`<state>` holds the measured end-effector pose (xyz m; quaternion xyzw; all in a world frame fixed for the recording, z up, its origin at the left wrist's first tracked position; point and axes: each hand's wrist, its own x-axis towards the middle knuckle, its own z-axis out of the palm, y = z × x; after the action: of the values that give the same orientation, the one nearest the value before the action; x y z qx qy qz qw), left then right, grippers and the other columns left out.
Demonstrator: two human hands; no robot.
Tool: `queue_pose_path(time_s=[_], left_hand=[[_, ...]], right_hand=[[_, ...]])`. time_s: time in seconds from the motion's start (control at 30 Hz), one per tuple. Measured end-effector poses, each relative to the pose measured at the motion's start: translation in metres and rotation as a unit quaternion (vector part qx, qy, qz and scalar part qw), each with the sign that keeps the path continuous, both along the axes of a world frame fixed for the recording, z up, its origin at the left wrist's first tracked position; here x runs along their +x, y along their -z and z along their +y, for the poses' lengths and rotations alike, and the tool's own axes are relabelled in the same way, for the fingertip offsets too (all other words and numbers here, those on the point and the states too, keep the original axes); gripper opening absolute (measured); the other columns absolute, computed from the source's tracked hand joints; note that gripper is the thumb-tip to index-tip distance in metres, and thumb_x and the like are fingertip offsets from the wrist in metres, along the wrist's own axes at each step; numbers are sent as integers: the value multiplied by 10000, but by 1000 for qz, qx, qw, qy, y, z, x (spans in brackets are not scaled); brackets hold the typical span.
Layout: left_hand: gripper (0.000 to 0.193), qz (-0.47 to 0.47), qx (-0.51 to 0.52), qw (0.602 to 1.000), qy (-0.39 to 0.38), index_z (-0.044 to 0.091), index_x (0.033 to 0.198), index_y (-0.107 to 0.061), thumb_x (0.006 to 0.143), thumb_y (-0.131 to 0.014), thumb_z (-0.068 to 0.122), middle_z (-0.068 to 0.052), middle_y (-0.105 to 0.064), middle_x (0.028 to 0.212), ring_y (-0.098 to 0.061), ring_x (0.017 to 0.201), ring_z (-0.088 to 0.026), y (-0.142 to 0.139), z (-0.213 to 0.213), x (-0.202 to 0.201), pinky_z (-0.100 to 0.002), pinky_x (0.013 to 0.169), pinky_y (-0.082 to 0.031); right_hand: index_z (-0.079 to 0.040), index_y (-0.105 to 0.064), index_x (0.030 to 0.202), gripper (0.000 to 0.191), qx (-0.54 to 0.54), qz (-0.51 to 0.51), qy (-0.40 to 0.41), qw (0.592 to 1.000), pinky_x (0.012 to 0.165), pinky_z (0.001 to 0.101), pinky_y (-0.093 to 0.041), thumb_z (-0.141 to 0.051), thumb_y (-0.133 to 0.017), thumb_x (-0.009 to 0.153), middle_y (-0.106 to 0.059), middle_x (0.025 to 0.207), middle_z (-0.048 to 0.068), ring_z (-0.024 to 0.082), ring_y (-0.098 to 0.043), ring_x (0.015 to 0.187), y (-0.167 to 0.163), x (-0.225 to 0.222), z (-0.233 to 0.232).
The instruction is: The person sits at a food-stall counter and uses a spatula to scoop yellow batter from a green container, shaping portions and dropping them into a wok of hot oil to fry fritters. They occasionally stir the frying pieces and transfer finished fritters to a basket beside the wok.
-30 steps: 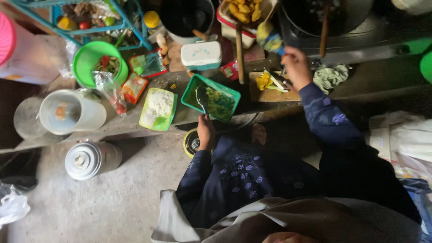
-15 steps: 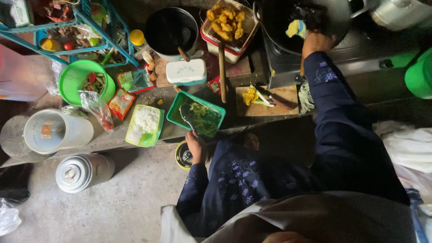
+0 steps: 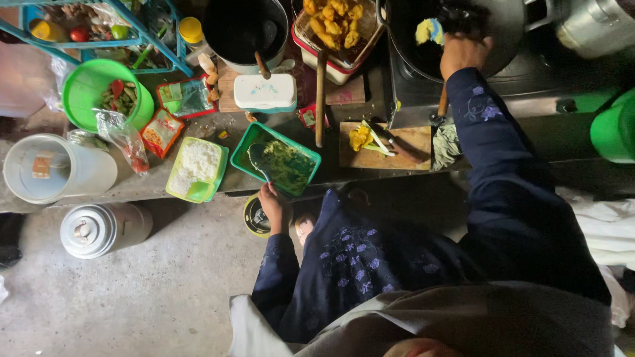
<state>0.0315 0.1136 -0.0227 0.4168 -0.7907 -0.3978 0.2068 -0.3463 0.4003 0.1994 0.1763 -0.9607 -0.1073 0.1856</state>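
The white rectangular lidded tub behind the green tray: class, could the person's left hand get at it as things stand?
Probably yes. The left hand holds a spoon over the green tray, and the white rectangular lidded tub sits just beyond, nothing standing between. The spoon would need putting down first.

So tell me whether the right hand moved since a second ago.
Yes. The right hand went from near the cutting board up over the dark wok.

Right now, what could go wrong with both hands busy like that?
The right hand reaches over the dark wok holding a yellow piece; if the pan is hot, oil could splash the fingers or sleeve. The left hand holds a spoon in the green tray, which sits at the counter edge and might tip off.
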Motion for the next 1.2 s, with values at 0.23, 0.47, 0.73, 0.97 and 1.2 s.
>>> queue_pose_path(time_s=[0.23,0.47,0.73,0.97,1.2], left_hand=[[331,-17,20,1000,-11,26,1164,-627,1089,-453,298,-225,-618,1150,-623,1016,-398,-9,2,-2,-469,872,-488],[343,-20,2,1000,-17,28,1162,-645,1084,-463,308,-225,-631,1125,-623,1011,-406,-13,1,-6,-469,866,-491],[333,48,46,998,-18,54,1192,-673,1075,-506,317,-220,-677,1121,-644,1033,-397,7,3,-11,-460,903,-507],[330,82,41,994,-61,51,1227,-638,1085,-499,314,-214,-643,1093,-626,982,-377,-1,-12,-10,-457,869,-505],[314,55,38,998,-17,66,1225,-644,1074,-503,302,-193,-637,1023,-623,906,-344,-17,-45,1,-434,807,-505]], right_hand=[[-203,-780,1117,241,-68,-49,41,996,870,605,-462,-131,-714,897,-749,953,134,365,-701,898,-14,1,-1],[-101,-726,1252,240,-318,-94,13,943,844,417,-566,-107,-700,1013,-752,1106,144,301,-718,984,-8,-11,3],[3,-649,1405,271,-650,-303,-173,675,738,225,-540,-45,-632,1140,-733,1180,61,116,-694,960,34,21,7],[-15,-632,1293,187,-405,-281,-312,812,782,341,-568,-87,-667,1124,-719,1041,120,167,-685,914,34,189,-74],[-91,-645,1086,197,-121,-285,-324,894,762,617,-489,-116,-596,896,-712,879,140,376,-702,814,113,258,-171]])
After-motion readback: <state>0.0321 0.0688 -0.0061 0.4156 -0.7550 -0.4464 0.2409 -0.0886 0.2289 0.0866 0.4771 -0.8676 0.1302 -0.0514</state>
